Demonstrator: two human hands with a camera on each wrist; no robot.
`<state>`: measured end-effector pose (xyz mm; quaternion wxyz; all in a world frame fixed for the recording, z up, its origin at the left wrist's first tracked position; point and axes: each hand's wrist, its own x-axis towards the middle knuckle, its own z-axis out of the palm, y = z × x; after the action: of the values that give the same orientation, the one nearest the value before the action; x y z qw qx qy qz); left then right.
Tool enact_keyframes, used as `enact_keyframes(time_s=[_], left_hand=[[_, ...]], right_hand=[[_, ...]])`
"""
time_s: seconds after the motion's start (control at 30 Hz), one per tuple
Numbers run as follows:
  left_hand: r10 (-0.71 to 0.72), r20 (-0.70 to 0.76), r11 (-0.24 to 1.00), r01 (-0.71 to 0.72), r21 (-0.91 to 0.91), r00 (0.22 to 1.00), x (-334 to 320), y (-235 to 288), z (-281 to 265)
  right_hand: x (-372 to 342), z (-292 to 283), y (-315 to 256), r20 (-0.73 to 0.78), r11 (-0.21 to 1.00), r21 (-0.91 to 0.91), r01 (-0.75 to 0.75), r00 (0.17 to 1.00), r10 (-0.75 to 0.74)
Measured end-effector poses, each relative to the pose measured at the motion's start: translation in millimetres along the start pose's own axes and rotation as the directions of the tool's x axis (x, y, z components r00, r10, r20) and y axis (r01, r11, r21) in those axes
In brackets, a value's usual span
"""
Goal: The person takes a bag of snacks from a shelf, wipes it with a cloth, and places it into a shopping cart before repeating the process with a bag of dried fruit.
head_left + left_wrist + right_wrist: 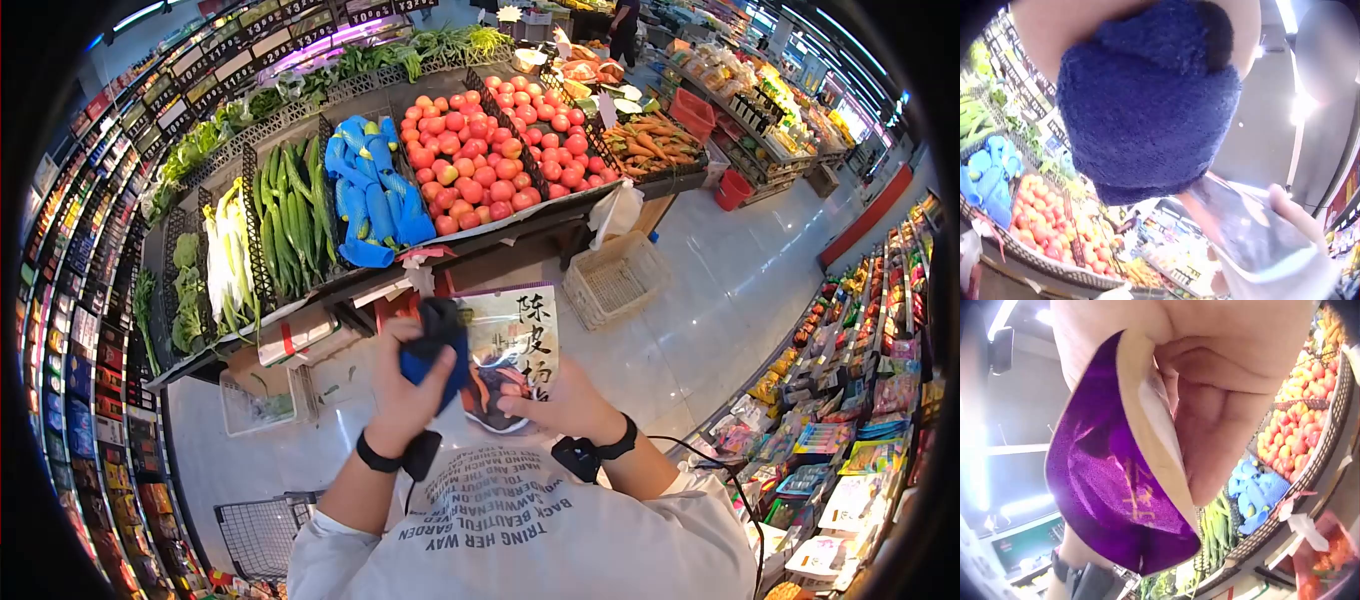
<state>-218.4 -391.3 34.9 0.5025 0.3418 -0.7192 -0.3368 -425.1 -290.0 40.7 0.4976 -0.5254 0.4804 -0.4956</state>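
My left hand (397, 405) grips a folded dark blue fuzzy cloth (1147, 119) with a black part, thumb across its near side. In the head view the cloth overlaps the left edge of a snack pouch (512, 335). The pouch has large dark characters on a pale front and a food picture low down. My right hand (578, 405) pinches the pouch at its lower right, its thumb on the front and the other fingers behind. From the right wrist, a shiny purple panel (1122, 481) of the pouch shows with gold lettering.
Ahead stands a produce stall with tomatoes (465, 165), cucumbers (290, 215), blue-wrapped vegetables (375, 195) and carrots (650, 145). A pale crate (615, 280) sits on the floor below. A wire cart (260, 535) is at lower left; snack shelves (850, 430) line the right.
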Motion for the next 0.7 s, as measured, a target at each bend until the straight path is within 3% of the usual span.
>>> enact_keyframes(time_s=[0.03,0.1,0.13,0.17,0.2,0.23,0.3,0.33,0.37,0.43,0.5,0.53,0.57,0.63,0.67,0.7], left_hand=[[-0.157,0.019,0.984,0.158,-0.079,0.987,5.3,2.9,-8.8],[-0.014,0.106,1.0,0.016,-0.02,0.994,3.0,7.5,-14.7],[0.037,0.2,0.998,-0.026,-0.058,0.979,-8.7,2.2,-15.1],[0.05,0.272,0.99,-0.012,-0.137,0.961,-22.3,0.4,-12.0],[0.019,0.375,0.987,0.043,-0.156,0.927,-30.8,5.5,-12.9],[0.005,0.475,0.979,0.092,-0.181,0.88,-31.1,6.9,-14.5],[0.032,0.384,0.975,0.055,-0.215,0.923,-20.9,-3.7,-15.1],[0.077,0.287,0.997,-0.065,-0.049,0.955,-4.9,7.9,-22.1],[0.049,0.172,0.997,-0.037,-0.072,0.984,2.2,2.0,-22.9],[-0.193,0.111,0.967,0.208,-0.147,0.975,17.6,11.8,-30.5],[-0.237,0.143,0.958,0.256,-0.131,0.961,10.7,8.2,-24.7],[-0.28,0.178,0.947,0.302,-0.113,0.943,4.7,9.3,-20.8],[-0.25,0.27,0.963,0.266,-0.027,0.93,-6.0,22.7,-13.9],[-0.032,0.445,0.99,0.089,-0.109,0.895,-25.5,5.4,7.4],[-0.053,0.463,0.981,0.134,-0.143,0.885,-26.7,3.1,12.0],[-0.016,0.406,0.988,0.077,-0.134,0.914,-19.9,-1.1,13.6]], right_hand=[[1.3,3.2,2.6,0.002,1.0,-0.002,-0.012,1.0,0.012],[13.1,6.3,13.9,-0.116,0.97,-0.201,0.139,0.98,-0.164],[19.7,9.4,20.3,-0.249,0.987,0.116,0.114,0.965,-0.082],[29.1,3.4,19.5,-0.351,0.985,0.068,0.156,0.928,-0.123],[33.1,-0.9,17.1,-0.418,0.966,0.169,0.195,0.902,-0.109],[32.8,-7.2,9.5,-0.402,0.975,0.192,0.108,0.915,-0.022],[25.1,-3.6,1.9,-0.235,0.997,0.067,0.04,0.972,-0.023],[21.1,6.6,0.6,-0.184,0.996,0.018,0.085,0.98,-0.08],[18.5,17.0,-1.5,-0.129,0.99,-0.031,0.135,0.982,-0.138],[12.3,18.8,-4.3,-0.067,0.994,-0.068,0.091,0.993,-0.096],[9.8,17.4,-1.2,-0.097,0.997,0.064,-0.041,0.994,0.048],[10.0,10.3,8.0,-0.16,0.999,0.02,-0.047,0.986,0.049],[11.4,5.1,8.3,-0.166,0.999,0.023,-0.043,0.985,0.046],[12.4,-7.3,9.3,-0.362,0.999,0.032,-0.003,0.932,0.014],[10.4,-13.5,10.7,-0.364,0.993,0.116,0.005,0.931,0.038],[6.5,-16.5,14.9,-0.373,0.993,0.122,0.002,0.927,0.044]])
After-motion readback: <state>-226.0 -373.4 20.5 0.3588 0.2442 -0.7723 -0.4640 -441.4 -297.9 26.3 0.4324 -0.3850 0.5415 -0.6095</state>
